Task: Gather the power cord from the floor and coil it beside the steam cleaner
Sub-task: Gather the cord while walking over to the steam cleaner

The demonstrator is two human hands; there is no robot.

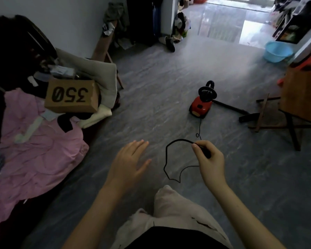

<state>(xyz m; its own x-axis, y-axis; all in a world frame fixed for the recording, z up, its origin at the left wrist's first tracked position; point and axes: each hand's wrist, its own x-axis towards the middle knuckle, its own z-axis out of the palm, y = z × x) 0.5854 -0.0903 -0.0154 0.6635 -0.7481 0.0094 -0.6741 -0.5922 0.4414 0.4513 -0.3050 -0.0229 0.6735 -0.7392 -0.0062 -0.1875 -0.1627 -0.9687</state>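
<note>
A small red and black steam cleaner (201, 105) stands on the grey floor ahead of me. Its thin black power cord (166, 159) runs from the cleaner's near end toward me and hangs in one loose loop. My right hand (209, 162) is shut on the power cord near its plug end, holding the loop up above the floor. My left hand (128, 162) hovers to the left of the loop, fingers spread, holding nothing and apart from the cord.
A black hose (230, 106) leads from the cleaner to the right under a wooden folding table (302, 94). A bed with pink bedding (34, 150) and a cardboard box (70, 96) lies at left. A blue basin (277, 51) sits far right.
</note>
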